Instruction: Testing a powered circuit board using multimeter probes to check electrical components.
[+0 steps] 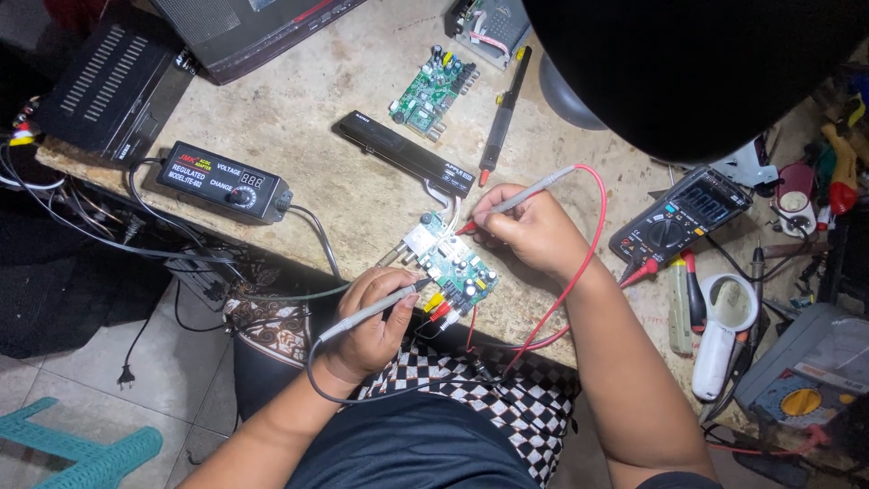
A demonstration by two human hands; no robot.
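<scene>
- The small green circuit board (455,263) lies flat at the near edge of the workbench (299,127), between the two hands, with yellow, red and white plugs at its near side.
- It looks light and stiff but fragile (bare components stand all over its top), so it would best be taken by its edges, never by the parts or the connectors.
- The left hand (376,317) holds a grey probe (367,311) like a pen; its fingers (403,303) are curled narrowly around the shaft, with the dark tip at the board's near left corner.
- The right hand (529,226) pinches a second grey probe (525,194) in the same pen grip, fingers closed on it, its red-collared tip touching the board's far edge near the metal can.
- Both probes are thin, rigid and light; their leads are limp, so the red lead (593,226) loops loosely over the right wrist toward the multimeter (679,222), which lies on the bench to the right.
- A black lead (312,371) hangs off the bench edge below the left wrist.
- Further back lie a second green board (433,92), a long black panel (403,152) and a black voltage adapter (222,179).
</scene>
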